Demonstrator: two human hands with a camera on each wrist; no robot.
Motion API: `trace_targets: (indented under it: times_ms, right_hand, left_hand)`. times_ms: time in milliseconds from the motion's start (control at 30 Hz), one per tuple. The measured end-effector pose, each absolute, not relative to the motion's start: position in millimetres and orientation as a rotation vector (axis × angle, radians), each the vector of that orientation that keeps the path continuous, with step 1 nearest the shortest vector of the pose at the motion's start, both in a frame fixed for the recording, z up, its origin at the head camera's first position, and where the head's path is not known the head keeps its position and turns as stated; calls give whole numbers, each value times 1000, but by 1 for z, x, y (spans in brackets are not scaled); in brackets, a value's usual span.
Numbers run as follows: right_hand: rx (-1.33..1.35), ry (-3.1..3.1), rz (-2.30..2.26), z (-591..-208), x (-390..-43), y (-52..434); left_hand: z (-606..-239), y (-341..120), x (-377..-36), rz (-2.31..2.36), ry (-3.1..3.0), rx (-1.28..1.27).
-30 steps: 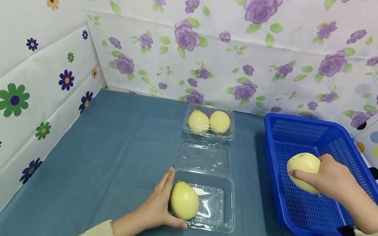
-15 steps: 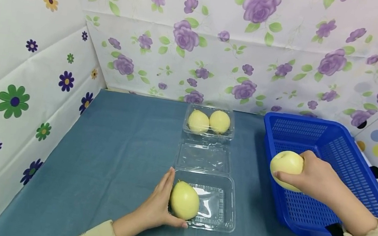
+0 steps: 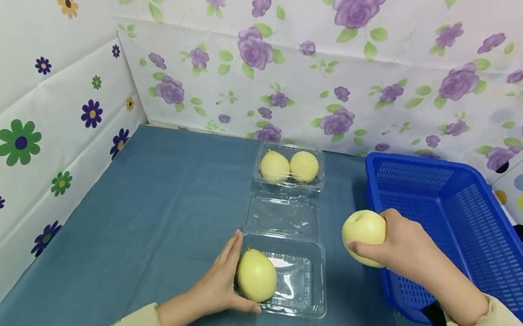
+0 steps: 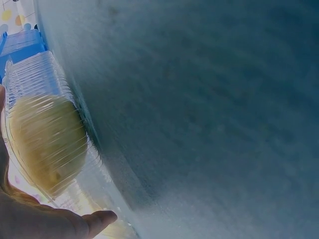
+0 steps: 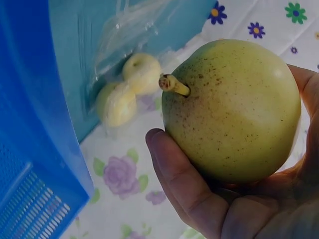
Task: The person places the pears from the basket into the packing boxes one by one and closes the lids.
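Observation:
A yellow-green pear point(image 3: 363, 236) is gripped in my right hand point(image 3: 406, 247), held up between the blue basket and the near clear plastic box point(image 3: 296, 310). The right wrist view shows this pear point(image 5: 234, 109) close up, its short stem pointing away from the palm and fingers curled round its side. My left hand point(image 3: 218, 278) rests against the left side of the near box, fingers straight and thumb along its front edge. Inside that box another pear point(image 3: 256, 275) lies at the left, and the box's lid point(image 3: 282, 217) is folded back behind it. Through the ribbed wall, the left wrist view shows this pear point(image 4: 47, 144).
Behind the lid, a second clear box point(image 3: 288, 186) holds two pears point(image 3: 304, 166) at the back of the blue-green cloth point(image 3: 181, 202). On the right stands a blue perforated basket point(image 3: 375, 175). Flower-patterned sheets point(image 3: 300, 71) wall off the back and left.
My right hand has carried the pear leftward, from over the basket to past its left rim. The left hand and the near box have stayed in place.

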State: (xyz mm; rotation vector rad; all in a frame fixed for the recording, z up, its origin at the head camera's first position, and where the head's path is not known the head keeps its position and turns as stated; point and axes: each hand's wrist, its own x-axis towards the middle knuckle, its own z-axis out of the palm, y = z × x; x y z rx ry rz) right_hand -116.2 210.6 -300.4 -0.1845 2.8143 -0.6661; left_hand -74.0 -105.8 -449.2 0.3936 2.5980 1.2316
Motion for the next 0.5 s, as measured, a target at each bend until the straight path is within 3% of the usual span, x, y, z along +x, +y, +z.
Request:
trace_targets:
  times_ms: [500]
  right_hand:
    - [-206, 2838, -755, -321, -103, 193]
  left_hand:
    - [-450, -105, -76, 1227, 2602, 393]
